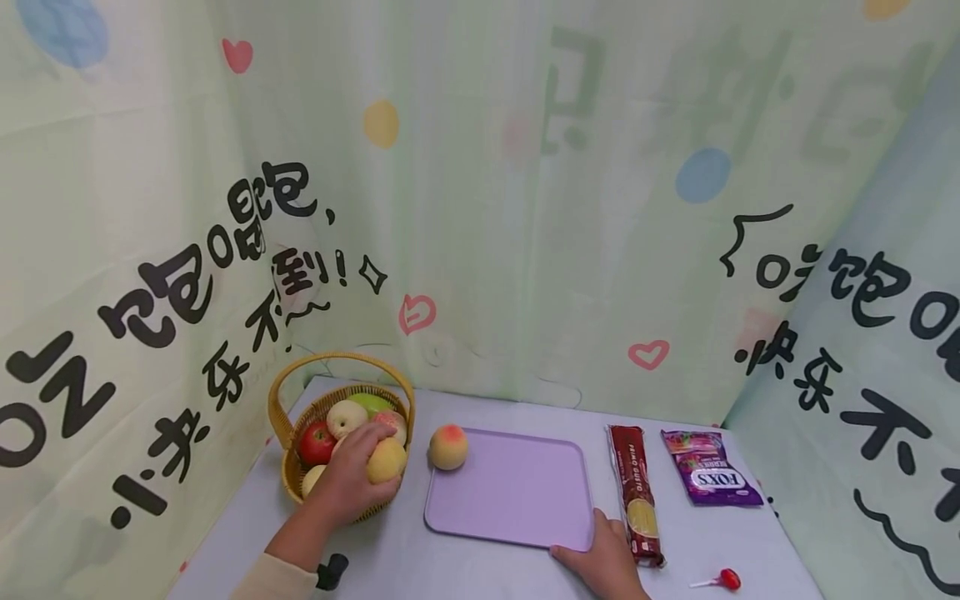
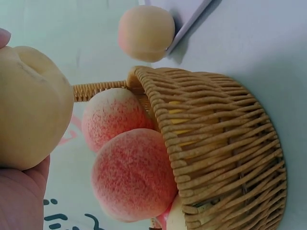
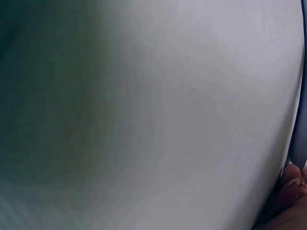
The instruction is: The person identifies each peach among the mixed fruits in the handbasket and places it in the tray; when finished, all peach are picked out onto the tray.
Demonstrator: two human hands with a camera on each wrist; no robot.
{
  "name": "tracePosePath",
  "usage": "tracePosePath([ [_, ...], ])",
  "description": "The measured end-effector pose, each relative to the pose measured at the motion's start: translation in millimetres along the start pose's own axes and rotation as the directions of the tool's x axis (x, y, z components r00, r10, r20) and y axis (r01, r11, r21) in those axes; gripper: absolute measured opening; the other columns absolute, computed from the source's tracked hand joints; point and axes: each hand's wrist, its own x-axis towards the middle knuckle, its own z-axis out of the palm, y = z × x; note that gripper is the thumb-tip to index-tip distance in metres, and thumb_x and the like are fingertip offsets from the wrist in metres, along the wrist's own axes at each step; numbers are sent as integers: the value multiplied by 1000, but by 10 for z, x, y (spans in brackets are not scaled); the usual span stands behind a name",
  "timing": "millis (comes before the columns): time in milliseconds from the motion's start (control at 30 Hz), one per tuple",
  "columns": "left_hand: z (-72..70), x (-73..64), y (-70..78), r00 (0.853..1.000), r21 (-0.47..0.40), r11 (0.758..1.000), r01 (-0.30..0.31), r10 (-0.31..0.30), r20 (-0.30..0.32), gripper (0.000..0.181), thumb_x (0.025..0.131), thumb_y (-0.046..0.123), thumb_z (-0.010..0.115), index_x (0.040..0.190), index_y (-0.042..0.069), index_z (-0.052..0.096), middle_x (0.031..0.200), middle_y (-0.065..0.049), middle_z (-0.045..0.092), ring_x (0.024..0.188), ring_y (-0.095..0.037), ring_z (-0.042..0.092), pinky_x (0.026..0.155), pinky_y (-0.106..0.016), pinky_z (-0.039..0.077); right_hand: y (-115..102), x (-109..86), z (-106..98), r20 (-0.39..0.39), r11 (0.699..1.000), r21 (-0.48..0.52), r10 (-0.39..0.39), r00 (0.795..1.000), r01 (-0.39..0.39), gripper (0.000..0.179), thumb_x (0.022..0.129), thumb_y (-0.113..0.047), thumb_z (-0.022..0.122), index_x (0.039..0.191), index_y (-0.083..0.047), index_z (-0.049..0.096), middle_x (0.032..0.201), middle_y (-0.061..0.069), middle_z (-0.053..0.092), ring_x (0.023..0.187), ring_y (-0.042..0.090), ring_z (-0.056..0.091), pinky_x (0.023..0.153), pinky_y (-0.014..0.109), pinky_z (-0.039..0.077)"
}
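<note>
My left hand grips a pale yellow peach over the near right side of a wicker basket. Close up in the left wrist view, this peach is clear of the rim, and two pink peaches sit in the basket. Another peach stands at the far left corner of a lilac tray. At the tray's near right corner, my right hand holds the edge between thumb and fingers. The right wrist view is mostly blurred, with only fingertips at the tray's edge.
Also in the basket are a red apple, a cream-coloured fruit and a green fruit. Right of the tray lie a long red pasta packet, a purple Fox's sweet bag and a red lollipop. Printed curtains enclose the table.
</note>
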Motion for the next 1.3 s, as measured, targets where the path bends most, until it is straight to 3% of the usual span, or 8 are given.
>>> tracePosePath([
  [167,25,-17,30,1000,-6,1000,4,-4,11,65,72,13,89,131,18,62,135,4,59,118,-17,56,90,-41,56,-6,-9,3,-9,1000,0,-15,1000,15,134,57,-72,87,147,14,38,126,31,52,106,37,52,100,62,48],
  [467,84,-17,46,999,-27,999,-43,43,-8,65,70,11,89,129,15,62,132,5,60,114,-14,56,90,-37,57,-16,-3,4,-7,1000,-1,-3,1000,3,137,56,-73,87,148,15,36,127,33,51,106,37,52,101,62,47],
  [800,147,47,148,998,-81,996,-25,30,57,65,75,14,87,133,19,60,137,5,57,118,-14,55,93,-36,56,-17,-2,8,-3,1000,-3,9,1000,-9,139,55,-75,87,148,15,36,126,32,51,105,37,51,101,62,47],
  [967,182,75,193,995,-84,995,-47,54,78,64,76,14,87,134,17,60,139,3,56,123,-15,55,99,-40,55,-19,7,12,1,1000,-4,24,1000,-24,141,54,-75,86,149,15,34,127,33,50,106,37,51,102,63,46],
  [1300,289,105,260,991,-75,995,-61,69,114,59,78,20,84,133,17,61,136,8,55,121,-10,52,97,-35,55,-44,2,10,20,999,-5,45,999,-45,140,55,-74,87,149,14,33,126,33,50,105,38,50,103,64,45],
])
